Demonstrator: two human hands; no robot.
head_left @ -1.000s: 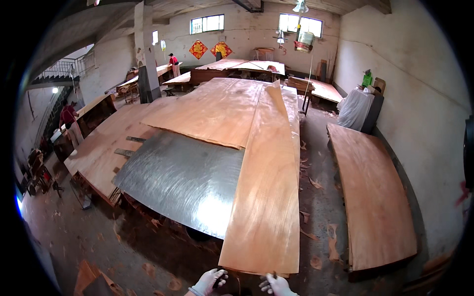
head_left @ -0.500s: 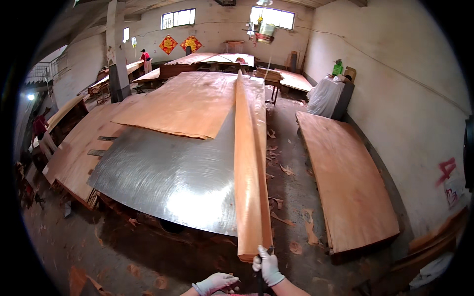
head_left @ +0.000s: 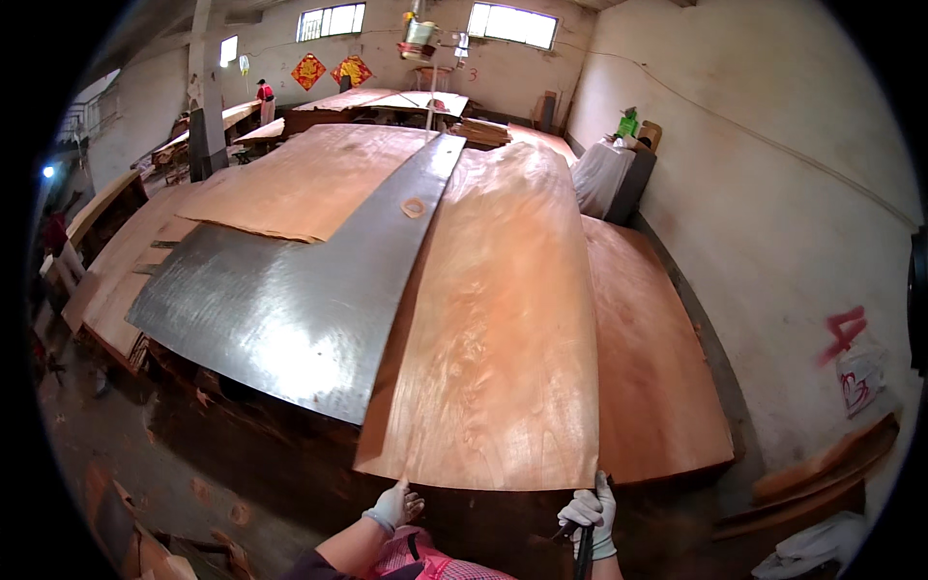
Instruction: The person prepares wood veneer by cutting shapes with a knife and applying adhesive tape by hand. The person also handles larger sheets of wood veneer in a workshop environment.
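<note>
On my feed, the gray plate (head_left: pixel 290 290) lies ahead and left of the left hand (head_left: pixel 394 505), its right edge now bare. That hand meets the veneer sheet (head_left: pixel 503 338) at its near edge; I can't tell whether it pinches. The sheet, folded narrow half a second ago, now spreads ahead between both hands, so it's off the plate's right side. The right hand (head_left: pixel 592 512) grips a dark-handled tool (head_left: pixel 584 553) by the near corner. I count one plate, one spread sheet, one tool.

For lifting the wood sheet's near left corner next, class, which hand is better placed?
Probably the left hand: it seems to touch the wood sheet near that corner; the right hand, at the right corner, grips a dark handle.
</note>
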